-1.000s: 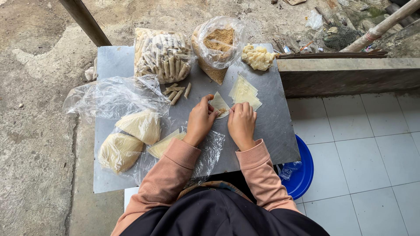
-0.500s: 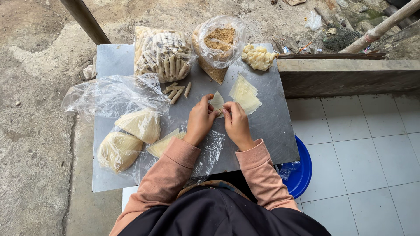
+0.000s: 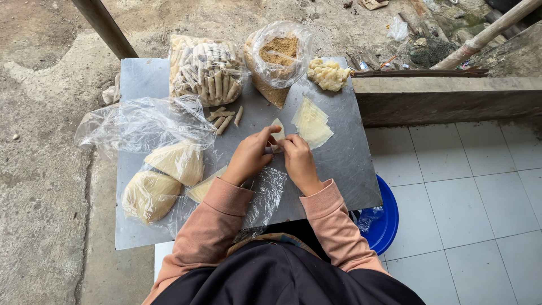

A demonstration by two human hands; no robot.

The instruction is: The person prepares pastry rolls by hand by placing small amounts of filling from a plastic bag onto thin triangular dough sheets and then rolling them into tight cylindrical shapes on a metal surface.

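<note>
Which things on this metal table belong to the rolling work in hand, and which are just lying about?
In use: wrapper piece held by left hand and right hand; wrapper stack; bag of brown filling; bag of finished rolls; loose rolls.

Lying about: blue basin; crumpled plastic; wooden pole.

The person wears a long-sleeved top in a soft salmon pink, its fabric plain and matte, without print or pattern. Each sleeve ends in a ribbed knitted cuff that sits snug at the wrist, slightly darker along the folds. The sleeves crease in loose wrinkles along the forearms and at the elbows. Over the chest and shoulders, nearest the camera, lies a dark, almost black garment with a smooth drape. The left hand [image 3: 248, 158] and the right hand [image 3: 298, 161] are bare, with no gloves, rings or watch showing.
</note>
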